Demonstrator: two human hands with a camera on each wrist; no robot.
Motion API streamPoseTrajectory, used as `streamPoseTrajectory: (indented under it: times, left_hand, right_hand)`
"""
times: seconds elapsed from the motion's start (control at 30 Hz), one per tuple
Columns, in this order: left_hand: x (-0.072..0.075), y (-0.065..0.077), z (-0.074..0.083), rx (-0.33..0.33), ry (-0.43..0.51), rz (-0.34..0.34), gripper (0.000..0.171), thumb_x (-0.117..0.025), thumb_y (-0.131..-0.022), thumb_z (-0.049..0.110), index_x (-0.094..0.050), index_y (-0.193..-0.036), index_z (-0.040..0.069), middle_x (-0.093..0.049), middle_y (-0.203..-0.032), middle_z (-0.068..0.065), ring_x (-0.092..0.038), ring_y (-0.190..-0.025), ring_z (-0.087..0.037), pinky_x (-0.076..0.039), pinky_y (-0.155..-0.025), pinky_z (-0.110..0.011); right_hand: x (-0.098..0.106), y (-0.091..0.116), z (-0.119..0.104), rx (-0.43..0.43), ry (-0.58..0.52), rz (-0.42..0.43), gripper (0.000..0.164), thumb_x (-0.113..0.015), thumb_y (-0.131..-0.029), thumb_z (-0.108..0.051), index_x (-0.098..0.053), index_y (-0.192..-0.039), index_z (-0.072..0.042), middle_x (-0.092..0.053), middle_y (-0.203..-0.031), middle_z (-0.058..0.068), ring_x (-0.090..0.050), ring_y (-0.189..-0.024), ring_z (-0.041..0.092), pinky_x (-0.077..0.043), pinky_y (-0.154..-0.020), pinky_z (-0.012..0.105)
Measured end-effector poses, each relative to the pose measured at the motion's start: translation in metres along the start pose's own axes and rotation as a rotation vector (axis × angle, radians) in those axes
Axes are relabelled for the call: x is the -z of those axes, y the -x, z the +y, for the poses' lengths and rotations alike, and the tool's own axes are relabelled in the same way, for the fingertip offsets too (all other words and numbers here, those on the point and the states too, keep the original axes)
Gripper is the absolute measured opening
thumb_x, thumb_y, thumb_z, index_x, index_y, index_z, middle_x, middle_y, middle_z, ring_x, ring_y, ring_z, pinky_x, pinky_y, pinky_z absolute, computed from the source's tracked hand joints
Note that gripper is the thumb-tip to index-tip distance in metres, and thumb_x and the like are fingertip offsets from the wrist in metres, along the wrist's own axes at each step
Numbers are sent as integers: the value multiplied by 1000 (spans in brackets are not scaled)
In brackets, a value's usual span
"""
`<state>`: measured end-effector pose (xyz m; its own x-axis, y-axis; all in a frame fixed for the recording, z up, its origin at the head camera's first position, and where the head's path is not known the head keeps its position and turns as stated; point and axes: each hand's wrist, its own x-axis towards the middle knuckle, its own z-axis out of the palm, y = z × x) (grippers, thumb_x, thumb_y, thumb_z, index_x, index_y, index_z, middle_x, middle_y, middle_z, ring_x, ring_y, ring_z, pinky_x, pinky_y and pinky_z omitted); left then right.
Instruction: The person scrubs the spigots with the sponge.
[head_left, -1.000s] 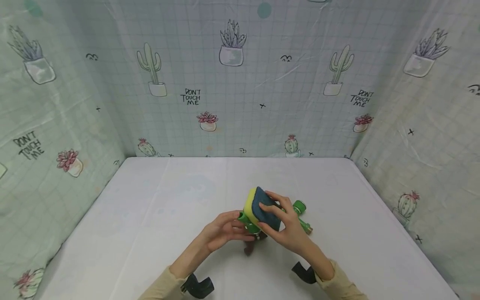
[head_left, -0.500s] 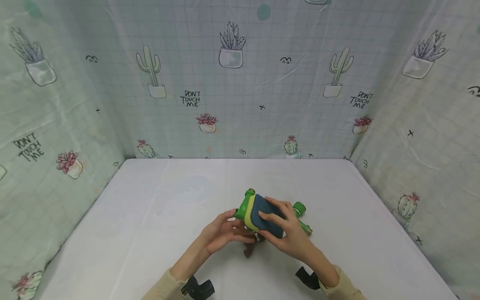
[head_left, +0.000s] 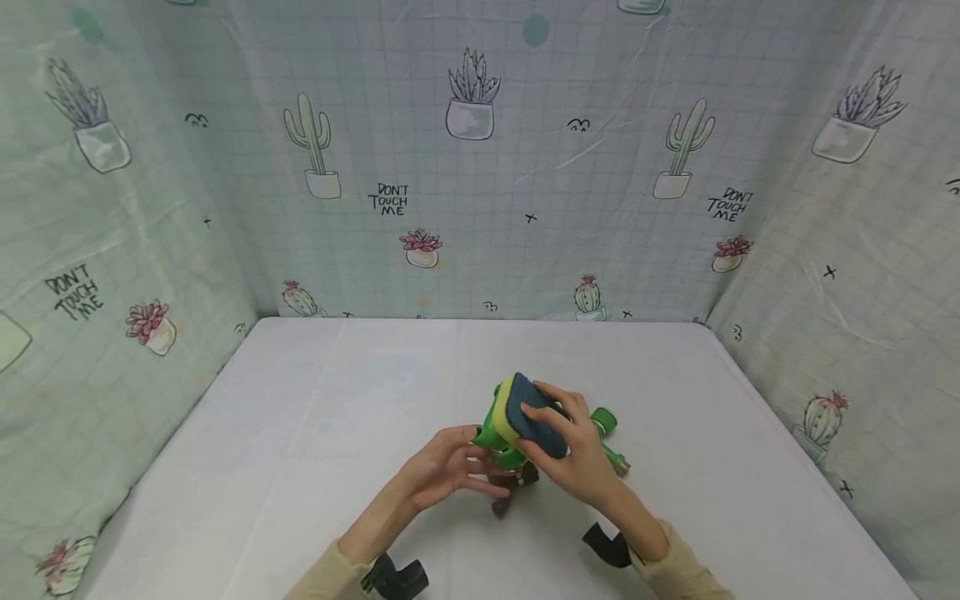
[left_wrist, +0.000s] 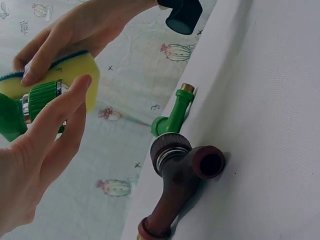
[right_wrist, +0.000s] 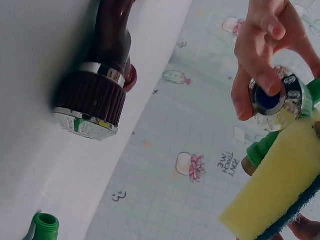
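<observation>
My left hand (head_left: 442,471) holds a green plastic tap (head_left: 506,458) above the table, its fingers at the tap's ribbed, chrome-capped knob (right_wrist: 280,105). In my right hand (head_left: 577,454) is a yellow sponge (left_wrist: 75,75) with a dark blue scouring side (head_left: 536,425). The sponge's yellow side lies against the tap and hides part of it. Below the hands, a dark brown tap (left_wrist: 175,185) with a ribbed knob lies on the table. A second green tap (left_wrist: 176,115) with a brass-coloured threaded end lies behind the brown one, partly hidden by my right hand in the head view.
The white table (head_left: 337,433) carries the two lying taps near its middle. Patterned cloth (head_left: 480,208) with cactus drawings rises behind it and along both sides. Black wrist mounts (head_left: 397,579) sit at both forearms.
The sponge slid down the held tap, baring its upper threaded end, then moved back up over it. The left hand kept hold of the tap and stayed nearly in place.
</observation>
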<state>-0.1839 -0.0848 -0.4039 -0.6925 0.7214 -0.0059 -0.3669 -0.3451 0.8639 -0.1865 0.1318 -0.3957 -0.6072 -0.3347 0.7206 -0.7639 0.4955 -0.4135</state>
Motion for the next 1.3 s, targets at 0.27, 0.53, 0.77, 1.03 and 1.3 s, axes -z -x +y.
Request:
streamPoseTrajectory:
  times: [0.27, 0.53, 0.77, 1.03, 1.3]
  left_hand:
    - [-4, -2, -3, 31, 31, -2, 45, -30, -94, 23, -39, -130, -3, -57, -113, -16, -52, -110, -39, -44, -87, -57]
    - [0, -5, -4, 46, 18, 15, 47, -31, -95, 26, -31, -134, -1, -55, -113, -14, -41, -117, -48, -43, -88, -57]
    - [2, -7, -2, 15, -44, 17, 48, -35, -93, 18, -28, -136, -1, -56, -112, -8, -54, -108, -33, -44, -88, -56]
    - [3, -5, -3, -31, -63, 85, 59, -46, -92, 20, -17, -140, 2, -57, -111, 0, -59, -103, -20, -39, -96, -53]
    - [6, 0, 3, -91, 35, 69, 58, -42, -93, 12, -11, -140, -1, -57, -114, -3, -59, -103, -22, -37, -95, -57]
  right_hand:
    - [-1, -10, 9, 21, 41, 42, 43, -77, -65, -7, -63, -106, -10, -47, -125, 22, -43, -106, 34, -48, -75, 51]
    - [6, -9, 10, 45, 53, -16, 45, -77, -66, -12, -63, -108, -13, -46, -127, 19, -41, -109, 29, -49, -76, 48]
    - [12, -7, 5, 12, 45, -102, 42, -75, -70, -15, -62, -109, -17, -44, -130, 14, -39, -110, 25, -50, -78, 46]
    - [16, 2, -3, 7, 0, -167, 42, -73, -72, -19, -61, -112, -21, -43, -131, 10, -39, -112, 22, -51, -79, 43]
    - [19, 8, -4, 72, 48, -166, 42, -74, -72, -21, -61, -112, -21, -43, -131, 13, -39, -109, 23, -47, -81, 44]
